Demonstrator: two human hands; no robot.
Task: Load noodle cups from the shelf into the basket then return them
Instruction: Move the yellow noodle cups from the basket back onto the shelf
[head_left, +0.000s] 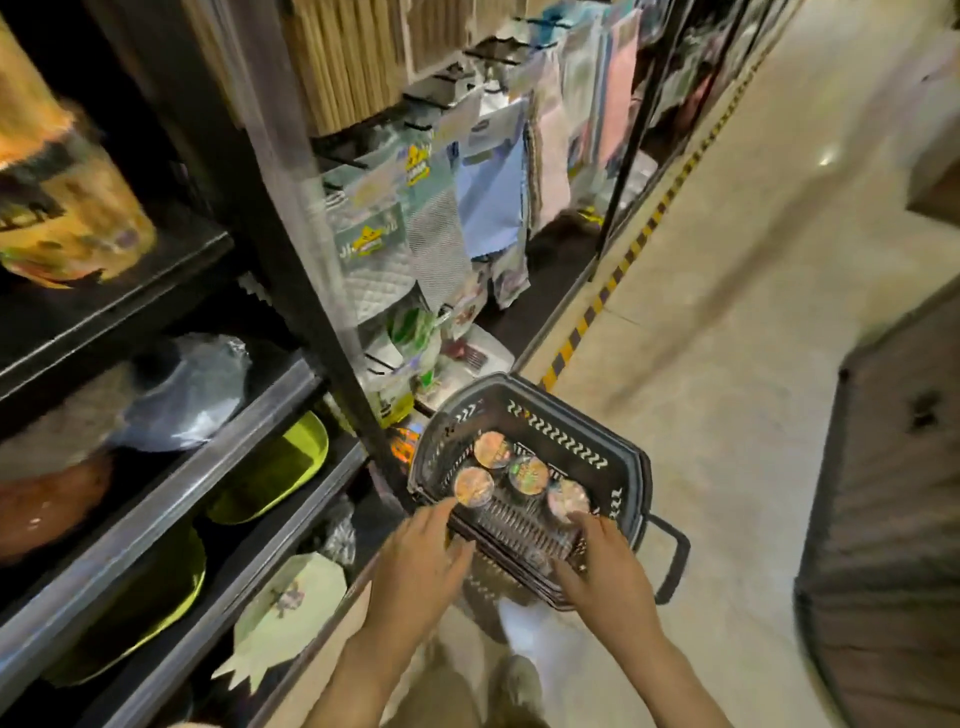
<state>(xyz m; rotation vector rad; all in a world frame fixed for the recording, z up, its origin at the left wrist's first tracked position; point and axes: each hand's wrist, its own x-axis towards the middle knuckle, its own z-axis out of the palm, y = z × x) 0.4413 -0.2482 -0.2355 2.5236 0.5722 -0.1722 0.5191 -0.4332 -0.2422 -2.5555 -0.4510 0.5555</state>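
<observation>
Basket (621, 470): sat lower centre of the frame, dark plastic, on the floor beside the shelf (171, 488).
Inside it: four noodle cups (511, 475) stood upright — lids up, clustered together.
Left hand (423, 558): fingers spread straight, reaching over the near rim, holding nothing.
Right hand (602, 564): fingers extended at the nearest cup — grip unclear through blur.
Upper left: one blurred yellow cup (62, 208) on the shelf.

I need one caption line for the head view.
Both hands reach into a basket holding four noodle cups.
</observation>
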